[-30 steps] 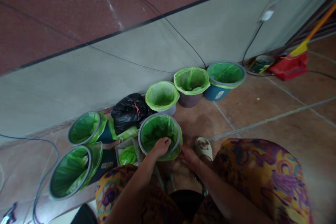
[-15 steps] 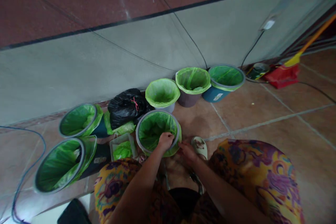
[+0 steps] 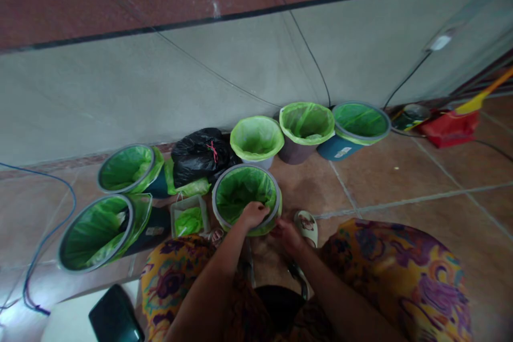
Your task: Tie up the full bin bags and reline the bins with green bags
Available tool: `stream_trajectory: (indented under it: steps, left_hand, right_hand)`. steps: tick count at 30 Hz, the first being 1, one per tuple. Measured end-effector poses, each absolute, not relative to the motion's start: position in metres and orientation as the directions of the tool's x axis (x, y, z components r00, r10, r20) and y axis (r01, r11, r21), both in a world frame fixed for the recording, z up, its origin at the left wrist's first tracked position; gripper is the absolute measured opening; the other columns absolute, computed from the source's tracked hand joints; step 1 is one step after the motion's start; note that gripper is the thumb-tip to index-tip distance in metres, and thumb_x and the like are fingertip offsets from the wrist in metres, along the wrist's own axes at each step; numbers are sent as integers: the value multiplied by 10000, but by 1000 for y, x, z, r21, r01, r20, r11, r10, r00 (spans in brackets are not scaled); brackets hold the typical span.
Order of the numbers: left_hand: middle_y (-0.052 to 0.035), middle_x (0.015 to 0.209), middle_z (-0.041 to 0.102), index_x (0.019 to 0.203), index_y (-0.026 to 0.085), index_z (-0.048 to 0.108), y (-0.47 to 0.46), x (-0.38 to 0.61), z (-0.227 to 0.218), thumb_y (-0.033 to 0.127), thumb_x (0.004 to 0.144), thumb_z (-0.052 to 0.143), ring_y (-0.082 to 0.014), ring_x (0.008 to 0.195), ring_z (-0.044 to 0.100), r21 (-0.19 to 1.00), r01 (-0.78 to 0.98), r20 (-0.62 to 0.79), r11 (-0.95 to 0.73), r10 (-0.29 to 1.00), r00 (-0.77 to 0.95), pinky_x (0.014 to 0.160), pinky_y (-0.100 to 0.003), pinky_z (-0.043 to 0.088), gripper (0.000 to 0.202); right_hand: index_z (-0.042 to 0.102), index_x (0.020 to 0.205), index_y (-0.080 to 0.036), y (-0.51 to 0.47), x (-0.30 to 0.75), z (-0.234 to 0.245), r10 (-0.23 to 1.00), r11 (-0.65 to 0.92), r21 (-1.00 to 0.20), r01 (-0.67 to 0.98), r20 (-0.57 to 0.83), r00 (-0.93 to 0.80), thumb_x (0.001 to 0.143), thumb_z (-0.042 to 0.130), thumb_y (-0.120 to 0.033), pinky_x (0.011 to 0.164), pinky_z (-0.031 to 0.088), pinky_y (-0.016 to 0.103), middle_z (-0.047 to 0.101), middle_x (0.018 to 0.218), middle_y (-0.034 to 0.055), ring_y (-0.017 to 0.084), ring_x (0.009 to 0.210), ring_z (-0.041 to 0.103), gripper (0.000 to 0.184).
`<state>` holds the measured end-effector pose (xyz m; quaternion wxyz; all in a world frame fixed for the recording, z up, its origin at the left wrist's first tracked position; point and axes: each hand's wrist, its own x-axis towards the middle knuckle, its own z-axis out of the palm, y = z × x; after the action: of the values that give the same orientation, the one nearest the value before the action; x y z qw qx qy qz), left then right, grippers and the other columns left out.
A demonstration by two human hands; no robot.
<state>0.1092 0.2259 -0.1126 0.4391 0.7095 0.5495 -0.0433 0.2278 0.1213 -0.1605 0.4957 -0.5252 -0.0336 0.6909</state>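
Note:
A round trash bin [image 3: 215,204] with a grey ring stands between my feet, lined with a green bin liner [image 3: 240,187] that hangs out below the ring at the front. My left hand [image 3: 255,215] reaches over the front right of the ring, its fingers curled against the inner side; what they grip is hidden. Just outside the same part of the ring, my right hand [image 3: 287,235] has its fingers closed at the liner's overhanging edge. My right fingertips are partly in shadow.
Several other lined bins [image 3: 294,152] stand along the wall and at the left. A knotted black bag [image 3: 196,157] and a small tub [image 3: 175,224] with green plastic lie between them. A red dustpan [image 3: 451,129] is at the right, a phone [image 3: 116,315] at the lower left.
The view has shifted, so the bins at the right sit farther right in the picture. Both hands stay at the front right of the bin's ring, with little movement.

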Motion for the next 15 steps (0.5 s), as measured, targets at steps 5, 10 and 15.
stream_trajectory:
  steps: [5,10,15]
  left_hand:
    - [-41,777,721,872,131,763,222,104,-106,235,795,523,-142,712,622,529,843,-599,-92,663,448,642,-216,433,273]
    - [-88,838,728,862,129,758,220,105,-105,168,799,480,-170,761,645,428,884,-625,-187,646,439,695,-247,463,287]
    - [-156,984,717,964,120,722,218,99,-110,153,798,522,-220,947,657,308,943,-614,-126,731,298,783,-259,472,262]
  right_hand:
    - [662,820,-204,119,223,-159,713,-527,-574,-627,-700,42,592,709,-326,690,467,305,711,778,24,181,723,634,263]
    - [652,762,-199,121,220,-153,725,-544,-607,-580,-688,40,551,745,-342,639,450,286,687,718,16,162,663,604,272]
    - [620,696,-191,121,214,-159,725,-576,-657,-486,-685,67,557,754,-396,589,419,290,623,609,0,148,589,551,281]
